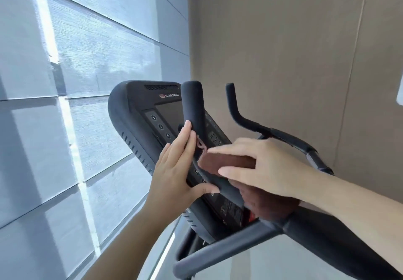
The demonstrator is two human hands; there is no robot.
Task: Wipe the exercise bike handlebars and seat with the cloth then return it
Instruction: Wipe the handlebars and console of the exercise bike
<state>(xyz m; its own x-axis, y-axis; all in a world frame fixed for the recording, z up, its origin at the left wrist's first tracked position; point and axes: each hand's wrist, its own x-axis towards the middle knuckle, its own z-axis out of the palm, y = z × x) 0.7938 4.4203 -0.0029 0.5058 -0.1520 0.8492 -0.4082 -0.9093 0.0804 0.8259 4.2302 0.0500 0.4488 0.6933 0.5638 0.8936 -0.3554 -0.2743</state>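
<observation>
The black exercise bike's left upright handlebar (193,105) rises in front of the console (139,109). A brown cloth (226,163) is wrapped around this bar lower down, and my right hand (261,166) presses it there with fingers spread over it. My left hand (174,164) lies flat against the left side of the same bar, fingers straight, thumb touching the bar below the cloth. The right upright handlebar (237,114) stands free further right. The seat is out of view.
A window with grey blinds (76,83) fills the left side. A beige wall (283,50) is behind the bike. The lower curved bar (218,251) of the handlebars crosses the bottom, under my right forearm.
</observation>
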